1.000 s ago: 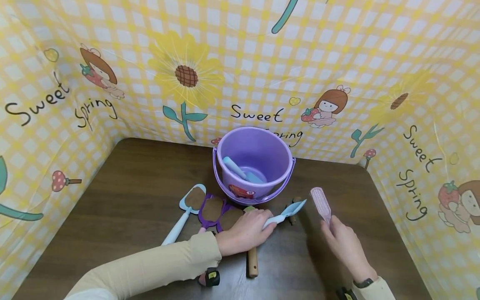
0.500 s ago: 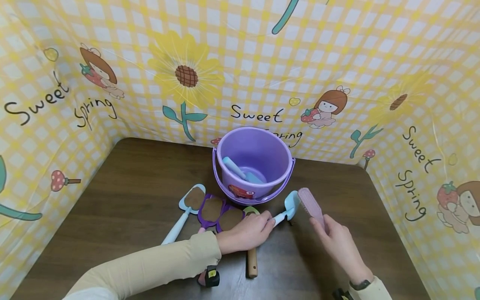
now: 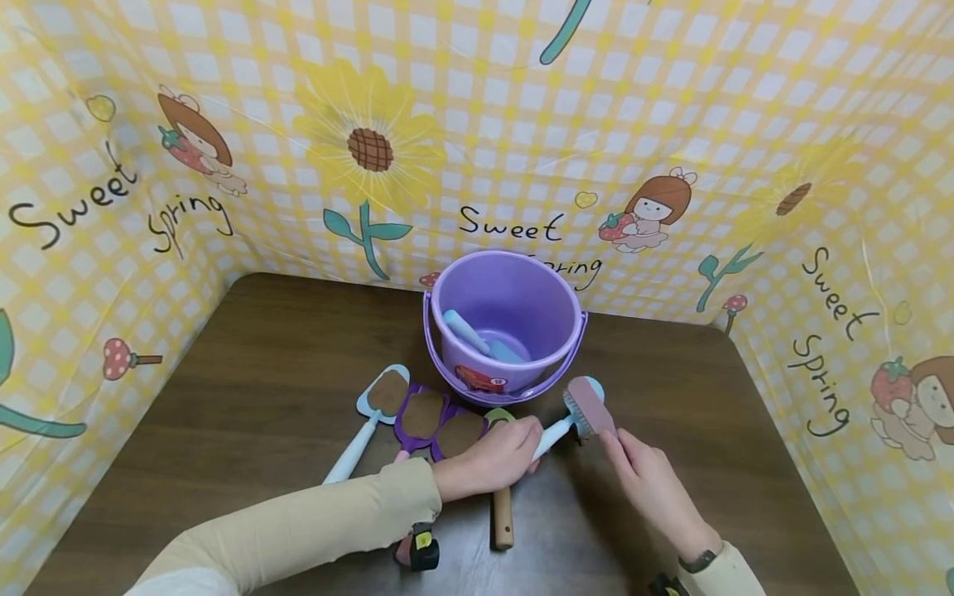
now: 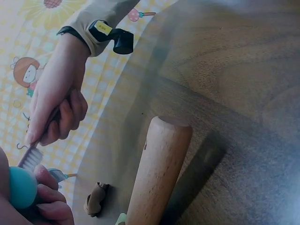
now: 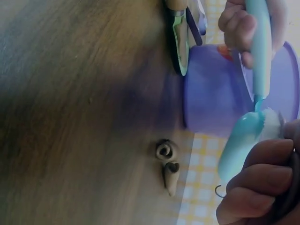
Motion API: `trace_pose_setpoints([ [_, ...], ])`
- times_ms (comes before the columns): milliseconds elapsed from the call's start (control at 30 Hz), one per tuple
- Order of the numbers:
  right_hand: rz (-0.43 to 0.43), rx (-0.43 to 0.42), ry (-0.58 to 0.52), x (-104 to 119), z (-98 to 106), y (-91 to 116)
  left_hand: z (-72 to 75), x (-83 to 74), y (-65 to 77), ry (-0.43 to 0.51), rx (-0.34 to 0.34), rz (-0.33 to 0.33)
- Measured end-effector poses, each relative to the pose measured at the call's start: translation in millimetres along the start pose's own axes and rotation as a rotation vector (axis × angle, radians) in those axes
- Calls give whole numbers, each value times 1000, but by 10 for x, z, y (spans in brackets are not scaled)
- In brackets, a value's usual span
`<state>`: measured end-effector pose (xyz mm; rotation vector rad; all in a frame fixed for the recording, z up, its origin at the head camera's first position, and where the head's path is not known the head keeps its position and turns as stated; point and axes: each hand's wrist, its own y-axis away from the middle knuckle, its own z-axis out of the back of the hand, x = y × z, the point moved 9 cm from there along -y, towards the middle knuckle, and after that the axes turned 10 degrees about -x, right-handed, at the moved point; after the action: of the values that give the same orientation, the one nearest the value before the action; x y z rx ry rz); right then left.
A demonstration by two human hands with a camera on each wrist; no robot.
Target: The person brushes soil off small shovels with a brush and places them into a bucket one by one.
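My left hand (image 3: 492, 455) grips the handle of a light blue toy trowel (image 3: 553, 439), whose blade points up and to the right. In my right hand (image 3: 656, 488) is a pink brush (image 3: 589, 406), held by its handle. The brush overlaps the trowel's blade in the head view, bristles facing it. From the right wrist, the pale bristles (image 5: 272, 124) show right at the edge of the glossy blade (image 5: 241, 140). The left wrist view catches the bristles (image 4: 33, 159) beyond the rounded end of the trowel's handle (image 4: 22, 187).
A purple bucket (image 3: 507, 277) behind the hands holds another light blue tool (image 3: 468, 333). Left of it lie a blue-rimmed shovel (image 3: 350, 451) and purple-rimmed tools (image 3: 401, 430) with brown inner faces. A wooden handle (image 3: 503, 521) sticks out below the left hand. Curled brown pieces (image 5: 165, 150) lie nearby.
My right hand has brought the brush leftward from open space to the trowel's blade. The left hand has turned the trowel, so its blade faces differently and sits slightly further left.
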<state>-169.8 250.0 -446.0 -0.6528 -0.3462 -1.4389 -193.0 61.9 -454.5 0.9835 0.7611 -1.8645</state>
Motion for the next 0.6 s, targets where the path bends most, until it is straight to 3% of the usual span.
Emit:
trace_pose_setpoints([
  [300, -195, 13, 59, -298, 25, -68, 12, 15, -2, 11, 5, 2],
  [600, -18, 15, -25, -37, -15, -28, 31, -3, -13, -26, 2, -7],
])
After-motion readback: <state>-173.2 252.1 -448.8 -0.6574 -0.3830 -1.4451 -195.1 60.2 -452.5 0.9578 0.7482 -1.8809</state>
